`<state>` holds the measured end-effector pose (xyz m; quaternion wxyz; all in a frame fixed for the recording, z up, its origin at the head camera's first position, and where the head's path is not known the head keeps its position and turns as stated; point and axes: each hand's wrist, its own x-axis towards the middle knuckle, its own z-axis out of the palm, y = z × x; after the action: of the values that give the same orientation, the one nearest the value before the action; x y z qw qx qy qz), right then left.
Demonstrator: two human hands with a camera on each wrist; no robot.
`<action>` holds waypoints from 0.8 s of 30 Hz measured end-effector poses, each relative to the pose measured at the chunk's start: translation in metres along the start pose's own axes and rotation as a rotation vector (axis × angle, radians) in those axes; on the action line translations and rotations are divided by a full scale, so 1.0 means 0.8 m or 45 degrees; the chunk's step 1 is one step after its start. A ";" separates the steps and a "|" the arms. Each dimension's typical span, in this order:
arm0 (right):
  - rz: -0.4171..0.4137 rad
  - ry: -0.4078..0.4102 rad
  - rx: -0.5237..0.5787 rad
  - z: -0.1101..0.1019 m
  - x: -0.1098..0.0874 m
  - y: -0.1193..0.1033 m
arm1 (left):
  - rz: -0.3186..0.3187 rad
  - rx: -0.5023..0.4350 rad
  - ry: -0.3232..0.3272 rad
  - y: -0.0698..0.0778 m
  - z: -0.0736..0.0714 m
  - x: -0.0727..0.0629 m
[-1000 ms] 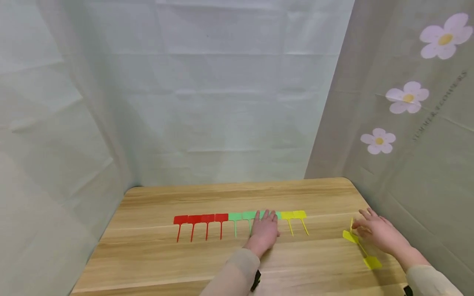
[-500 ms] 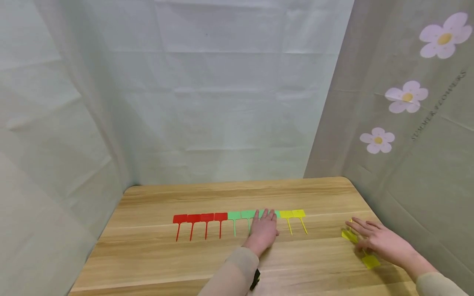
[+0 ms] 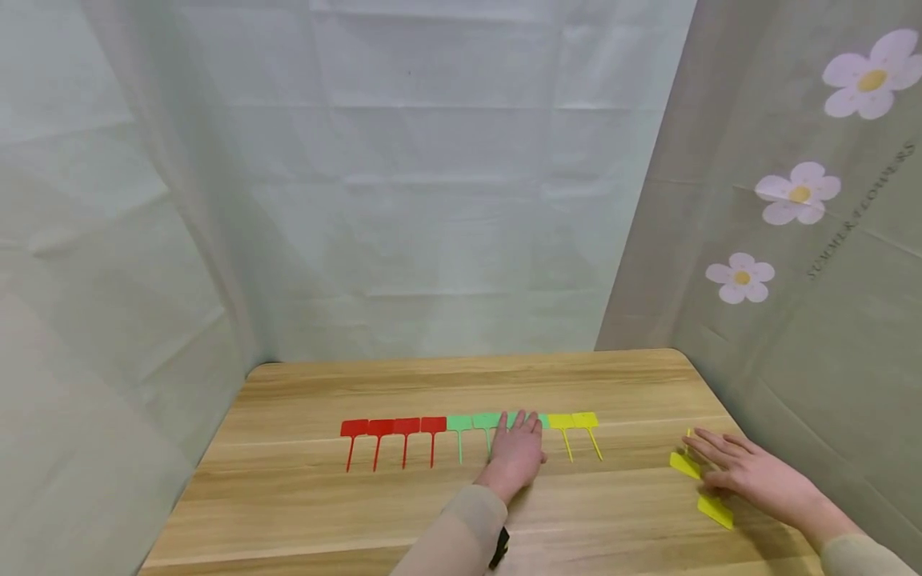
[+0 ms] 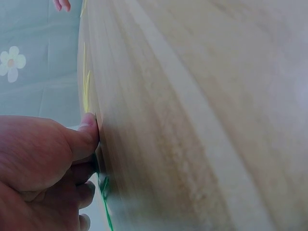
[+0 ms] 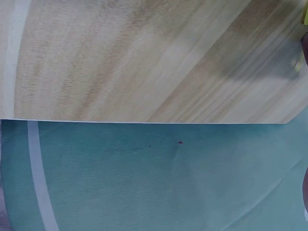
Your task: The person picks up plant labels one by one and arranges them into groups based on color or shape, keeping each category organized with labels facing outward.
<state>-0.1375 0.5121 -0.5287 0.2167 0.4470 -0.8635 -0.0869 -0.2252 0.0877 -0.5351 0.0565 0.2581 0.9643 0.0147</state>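
Observation:
Flat plastic tags with thin stems lie in a row: red tags (image 3: 393,427), green tags (image 3: 459,422) and yellow tags (image 3: 574,421). My left hand (image 3: 515,452) rests on the green part of the row, its fingers extended and covering some tags. In the left wrist view its thumb (image 4: 86,134) lies against the table, beside a green stem (image 4: 107,207). My right hand (image 3: 756,476) is over two loose yellow tags, an upper tag (image 3: 684,465) and a tilted lower tag (image 3: 715,512). Its fingers reach forward, hiding parts of both stems.
The wooden table (image 3: 302,512) has its right edge close beside the right hand. Pale cloth walls (image 3: 446,240) stand behind and at both sides. A printed flower (image 3: 740,278) is on the right cloth.
The right hand has come down and spread over the loose yellow tags, and the lower one has turned and tilted. The left hand stays on the green tags.

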 end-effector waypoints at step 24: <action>0.092 -0.039 -0.018 -0.012 0.006 -0.005 | -0.012 -0.028 -0.014 0.001 -0.001 0.001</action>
<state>-0.1328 0.5062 -0.5204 0.2097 0.4125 -0.8817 -0.0919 -0.2257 0.0890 -0.5342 0.0647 0.2530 0.9650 0.0235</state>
